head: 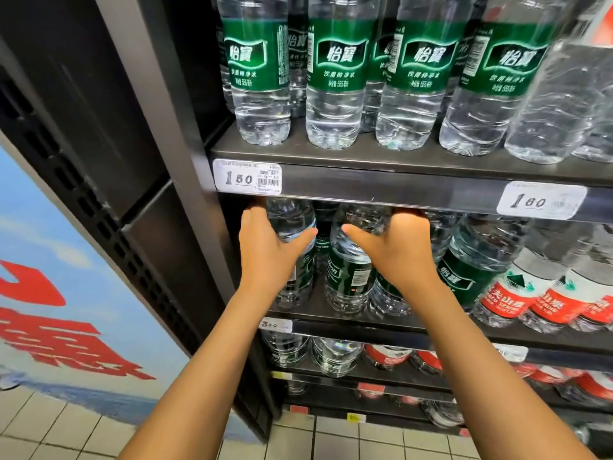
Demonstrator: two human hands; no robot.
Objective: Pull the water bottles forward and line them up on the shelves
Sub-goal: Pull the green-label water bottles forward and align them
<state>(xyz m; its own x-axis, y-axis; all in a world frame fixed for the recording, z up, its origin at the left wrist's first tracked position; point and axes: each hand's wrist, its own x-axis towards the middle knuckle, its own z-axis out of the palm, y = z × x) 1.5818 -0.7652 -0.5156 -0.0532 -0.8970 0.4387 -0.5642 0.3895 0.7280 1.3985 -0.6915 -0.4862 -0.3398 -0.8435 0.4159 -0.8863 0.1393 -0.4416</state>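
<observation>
Reached under the upper shelf edge (398, 190) with both arms at once. Left hand (268, 250) wrapped round the shoulder of the leftmost green-label water bottle (295, 260) on the second shelf (365, 322), thumb across the front, fingers curled out of sight behind. Right hand (398, 250) closed the same way on the neighbouring green-label bottle (348, 273), thumb pointing left over its shoulder. Gripped high, probably because the low gap under the shelf above left only the shoulders within reach, and because a pull from behind drags a bottle forward.

Stood both held bottles near the front lip of the second shelf, long axes roughly vertical, caps up and hidden behind the shelf edge, bases down. Showed barcode rather than brand on the right one, so label turned sideways; likely needed a twist to face forward. Leaned the next green-label bottle (471, 260) to the right of the hands, top tipped back and left.

Already lined up on the top shelf: a front row of green-label bottles (338, 78), upright, labels facing out. Sat beside the green ones on the second shelf: red-label bottles (530, 293).
</observation>
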